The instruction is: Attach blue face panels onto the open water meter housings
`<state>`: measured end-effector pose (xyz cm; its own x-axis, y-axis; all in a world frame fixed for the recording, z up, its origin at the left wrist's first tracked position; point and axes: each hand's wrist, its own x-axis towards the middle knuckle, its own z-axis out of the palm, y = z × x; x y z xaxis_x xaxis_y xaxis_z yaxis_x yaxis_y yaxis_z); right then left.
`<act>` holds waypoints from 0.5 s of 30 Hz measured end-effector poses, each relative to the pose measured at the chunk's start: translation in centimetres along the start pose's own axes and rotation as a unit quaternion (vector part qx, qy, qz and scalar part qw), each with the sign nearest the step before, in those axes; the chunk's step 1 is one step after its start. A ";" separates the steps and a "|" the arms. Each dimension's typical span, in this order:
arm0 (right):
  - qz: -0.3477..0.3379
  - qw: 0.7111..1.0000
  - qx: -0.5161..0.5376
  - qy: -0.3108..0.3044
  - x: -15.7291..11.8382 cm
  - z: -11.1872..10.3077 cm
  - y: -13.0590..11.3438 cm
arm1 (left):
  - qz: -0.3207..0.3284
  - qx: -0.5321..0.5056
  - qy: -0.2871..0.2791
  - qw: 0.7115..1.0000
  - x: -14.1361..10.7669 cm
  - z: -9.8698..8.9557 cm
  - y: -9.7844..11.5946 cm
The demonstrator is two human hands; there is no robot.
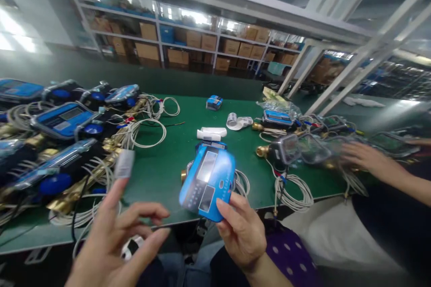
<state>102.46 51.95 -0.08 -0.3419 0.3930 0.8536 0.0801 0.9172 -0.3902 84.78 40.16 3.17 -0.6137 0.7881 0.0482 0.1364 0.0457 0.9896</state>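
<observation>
My right hand (240, 231) pinches a blue meter faceplate (220, 175) by its lower right edge, tilted towards me. It has two pale rectangular areas and small printing that is blurred. My left hand (123, 233) is raised to the left with fingers apart, and a small white label sticker (124, 163) clings to its index fingertip. Behind the faceplate a meter with a brass fitting (183, 176) and coiled grey cable (241, 182) is mostly hidden. White label rolls (211, 133) lie just beyond it on the green table mat (151, 172).
Several blue-faced meters (65, 119) with brass pipes and cables crowd the left side. A stack of blue faceplates (214, 102) and a loosened label roll (232, 119) lie farther back. At the right, a co-worker's hand (365, 157) reaches over meters with clear covers (313, 148).
</observation>
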 end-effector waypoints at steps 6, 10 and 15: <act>-0.006 0.997 -0.068 -0.019 -0.6 1.5 -0.6 | 0.006 -0.108 -0.018 0.994 2.4 3.2 1.0; 0.004 0.997 -0.066 -0.040 -0.7 1.7 -0.9 | 0.039 -0.114 0.011 0.993 3.3 3.3 0.8; 0.149 0.987 0.055 0.026 -0.3 1.7 0.0 | 0.028 -0.144 0.036 0.988 3.3 3.0 1.0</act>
<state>101.02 51.70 -0.95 -0.2690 0.6505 0.7103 0.0673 0.7484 -0.6599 85.19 44.65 3.90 -0.6667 0.7381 0.1034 -0.0496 -0.1823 0.9820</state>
